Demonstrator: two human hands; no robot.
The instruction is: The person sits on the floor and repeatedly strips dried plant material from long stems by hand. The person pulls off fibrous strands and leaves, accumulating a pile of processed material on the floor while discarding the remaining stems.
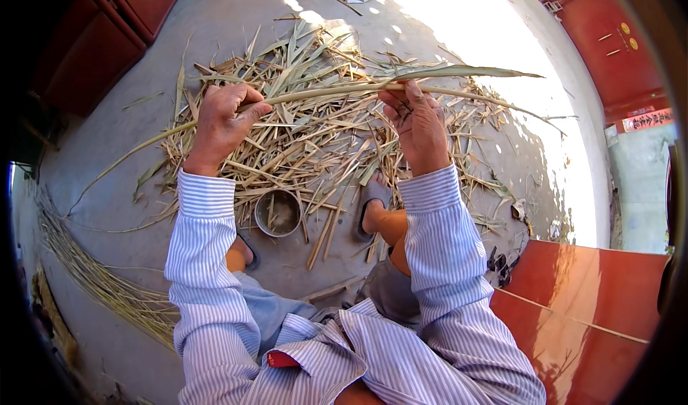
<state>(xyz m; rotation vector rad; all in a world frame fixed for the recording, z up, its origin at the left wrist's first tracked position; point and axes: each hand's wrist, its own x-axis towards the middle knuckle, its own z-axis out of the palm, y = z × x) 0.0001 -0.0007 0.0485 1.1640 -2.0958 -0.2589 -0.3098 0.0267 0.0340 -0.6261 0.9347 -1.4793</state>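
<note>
A long, thin, yellow-green reed stalk (pixel 326 92) stretches sideways across the view in front of me, bowed down at both ends. My left hand (pixel 219 127) is closed around its thicker part, palm downward. Farther right, my right hand (pixel 420 129) is turned palm up, its thumb and fingers closed on the stalk where a long green leaf (pixel 480 71) branches off. The leaf points right, above the stalk's thin tip. Below both hands spreads a heap of dry leaf and stalk strips (pixel 308 150).
Between my slippered feet stands a small round metal bowl (pixel 278 234). A bundle of long thin stalks (pixel 93 276) lies on the floor at left. Red cabinets (pixel 107 54) line the far left; a red glossy panel (pixel 573 290) is at lower right. Sunlight falls on the floor at right.
</note>
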